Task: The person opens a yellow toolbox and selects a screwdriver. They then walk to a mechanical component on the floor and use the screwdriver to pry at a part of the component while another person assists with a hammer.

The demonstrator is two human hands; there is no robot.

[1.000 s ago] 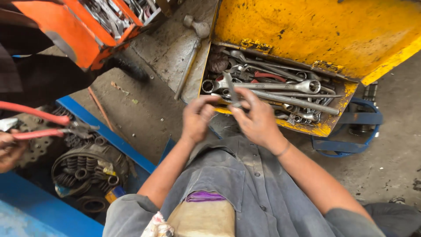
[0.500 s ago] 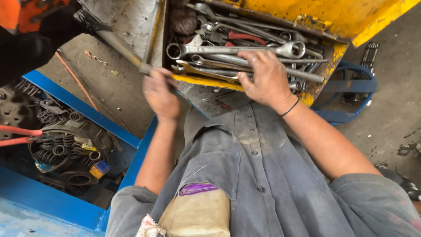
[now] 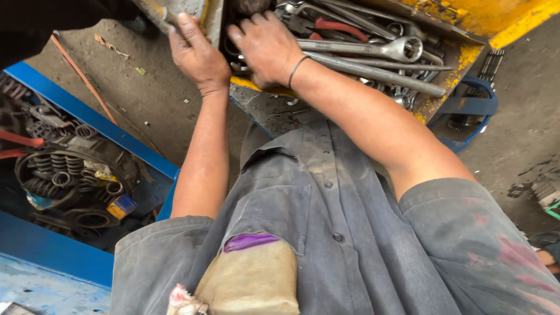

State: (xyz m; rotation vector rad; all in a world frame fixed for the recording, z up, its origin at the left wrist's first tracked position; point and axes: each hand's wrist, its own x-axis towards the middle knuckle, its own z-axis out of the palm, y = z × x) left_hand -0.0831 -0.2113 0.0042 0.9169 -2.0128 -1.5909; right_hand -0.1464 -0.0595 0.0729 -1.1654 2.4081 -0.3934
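Rummaging step, I judge: right hand, fingers spread and grasping nothing, presses on wrenches in the yellow toolbox at one o'clock, left hand gripping the box's left edge; next, choosing one wrench.

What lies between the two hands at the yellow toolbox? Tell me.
In the head view, only the toolbox's worn grey-yellow edge separates the left hand from the right hand.

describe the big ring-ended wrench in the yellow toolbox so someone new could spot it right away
Start at the yellow toolbox at the top of the view, full of grey tools. Just right of the right hand, a long silver wrench lies across the pile. Its far end is a thick closed ring, the largest ring in the box, unlike the plain steel bar just below it.
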